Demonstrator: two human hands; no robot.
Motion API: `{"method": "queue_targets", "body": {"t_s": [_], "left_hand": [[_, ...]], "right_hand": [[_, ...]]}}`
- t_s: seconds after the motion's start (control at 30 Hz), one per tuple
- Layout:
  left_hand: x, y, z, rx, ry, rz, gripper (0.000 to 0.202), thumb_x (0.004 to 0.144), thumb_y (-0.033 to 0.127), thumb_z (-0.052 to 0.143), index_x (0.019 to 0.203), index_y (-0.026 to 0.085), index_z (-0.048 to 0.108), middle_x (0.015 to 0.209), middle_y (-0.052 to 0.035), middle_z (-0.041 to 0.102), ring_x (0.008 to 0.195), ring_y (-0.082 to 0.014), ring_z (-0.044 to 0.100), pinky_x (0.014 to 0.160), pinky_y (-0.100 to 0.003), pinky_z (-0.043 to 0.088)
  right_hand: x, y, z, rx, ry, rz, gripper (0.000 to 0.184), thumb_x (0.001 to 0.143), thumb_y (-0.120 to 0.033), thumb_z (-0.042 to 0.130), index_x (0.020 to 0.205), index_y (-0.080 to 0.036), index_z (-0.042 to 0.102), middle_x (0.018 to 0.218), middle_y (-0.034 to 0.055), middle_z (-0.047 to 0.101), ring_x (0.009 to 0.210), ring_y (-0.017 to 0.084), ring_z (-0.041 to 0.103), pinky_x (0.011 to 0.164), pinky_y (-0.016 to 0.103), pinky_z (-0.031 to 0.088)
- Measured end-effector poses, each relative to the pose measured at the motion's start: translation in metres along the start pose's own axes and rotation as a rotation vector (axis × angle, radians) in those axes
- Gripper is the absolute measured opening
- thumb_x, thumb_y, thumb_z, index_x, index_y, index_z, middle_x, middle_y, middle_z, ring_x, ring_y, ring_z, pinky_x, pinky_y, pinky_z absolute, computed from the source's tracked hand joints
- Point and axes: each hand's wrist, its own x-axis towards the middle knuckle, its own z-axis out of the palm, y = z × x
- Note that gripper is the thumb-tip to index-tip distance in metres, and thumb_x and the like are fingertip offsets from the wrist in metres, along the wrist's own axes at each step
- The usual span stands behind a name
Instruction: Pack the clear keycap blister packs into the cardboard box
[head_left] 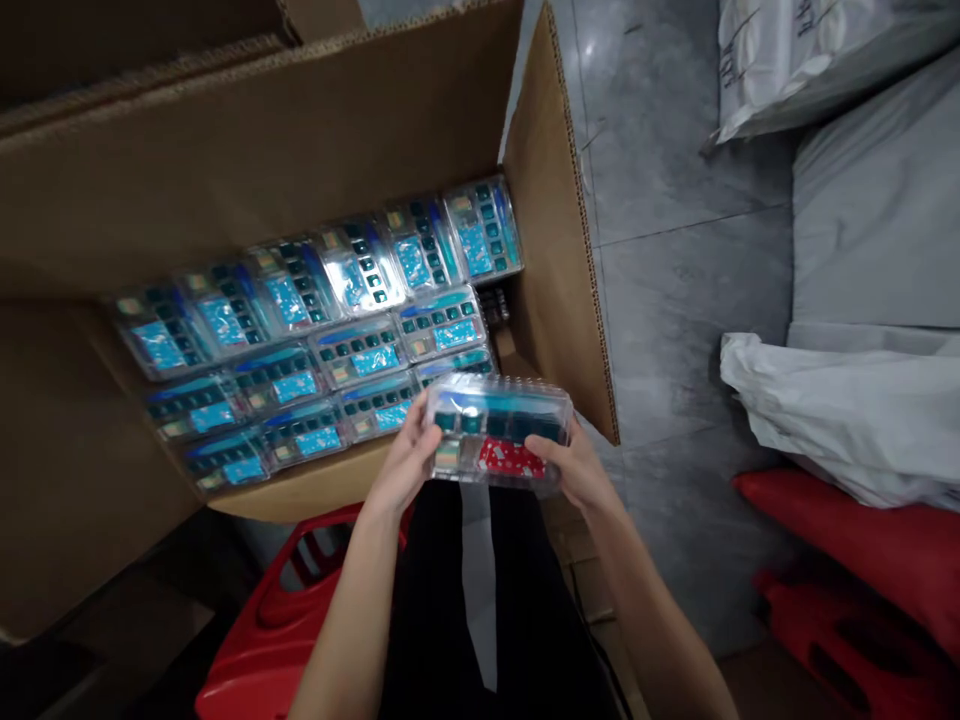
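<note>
Between my two hands is a stack of clear plastic packs (499, 425), with dark squares, a blue strip and a red speckled piece showing through the top one. My left hand (411, 455) grips its left end, thumb on top. At the right end, my right hand (571, 460) closes round the edge with its thumb over the red piece. Just beyond lies an open cardboard box (559, 230) holding rows of similar clear packs (371, 355), these with light-blue speckled pieces. How many packs I hold cannot be made out.
A red plastic stool (262, 640) stands below the box on the left. To the right, across the grey tiled floor (675, 290), are white sacks (847, 410), a red bag (855, 540) and another red plastic item (847, 640). Box flaps rise around the packs.
</note>
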Motion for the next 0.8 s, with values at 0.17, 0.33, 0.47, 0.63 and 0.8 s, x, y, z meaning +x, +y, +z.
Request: {"method": "queue_targets", "body": {"t_s": [0.17, 0.33, 0.47, 0.63, 0.8], "left_hand": [[0.010, -0.010, -0.027, -0.145, 0.156, 0.108, 0.068, 0.065, 0.060, 0.075, 0.121, 0.027, 0.059, 0.126, -0.0106, 0.064, 0.110, -0.0232, 0.063, 0.094, -0.038, 0.049], [-0.009, -0.027, -0.064, -0.069, 0.191, -0.012, 0.059, 0.063, 0.053, 0.080, 0.112, 0.023, 0.065, 0.116, -0.0098, 0.069, 0.101, -0.0217, 0.066, 0.092, -0.037, 0.050], [-0.026, -0.044, -0.074, -0.059, 0.231, -0.091, 0.060, 0.061, 0.052, 0.082, 0.109, 0.020, 0.066, 0.112, -0.0099, 0.071, 0.097, -0.0215, 0.068, 0.090, -0.036, 0.051], [-0.044, -0.069, -0.075, -0.038, 0.260, -0.160, 0.053, 0.064, 0.050, 0.081, 0.105, 0.018, 0.067, 0.108, -0.0108, 0.072, 0.094, -0.0217, 0.069, 0.089, -0.036, 0.051], [-0.047, -0.059, -0.064, -0.081, 0.264, -0.092, 0.062, 0.065, 0.063, 0.074, 0.109, 0.020, 0.066, 0.115, -0.0134, 0.069, 0.104, -0.0264, 0.066, 0.093, -0.042, 0.051]], "right_hand": [[0.014, -0.006, 0.012, 0.106, 0.236, -0.084, 0.061, 0.052, -0.037, 0.084, 0.106, -0.022, 0.060, 0.105, 0.0051, 0.071, 0.105, 0.027, 0.065, 0.104, 0.046, 0.045], [0.019, -0.011, 0.023, 0.147, 0.263, -0.104, 0.066, 0.049, -0.034, 0.084, 0.108, -0.021, 0.060, 0.105, 0.0056, 0.072, 0.107, 0.028, 0.065, 0.103, 0.046, 0.047], [0.017, -0.015, 0.024, 0.160, 0.211, -0.101, 0.059, 0.055, -0.038, 0.080, 0.108, -0.022, 0.060, 0.103, 0.0064, 0.072, 0.099, 0.027, 0.068, 0.093, 0.045, 0.053], [0.019, -0.013, 0.027, 0.017, 0.357, -0.297, 0.055, 0.054, -0.031, 0.083, 0.103, -0.024, 0.058, 0.106, 0.0017, 0.071, 0.101, 0.020, 0.066, 0.099, 0.038, 0.049], [0.012, -0.006, 0.034, 0.088, 0.185, -0.133, 0.058, 0.052, -0.039, 0.082, 0.103, -0.024, 0.062, 0.103, 0.0050, 0.073, 0.101, 0.027, 0.068, 0.097, 0.047, 0.051]]}}
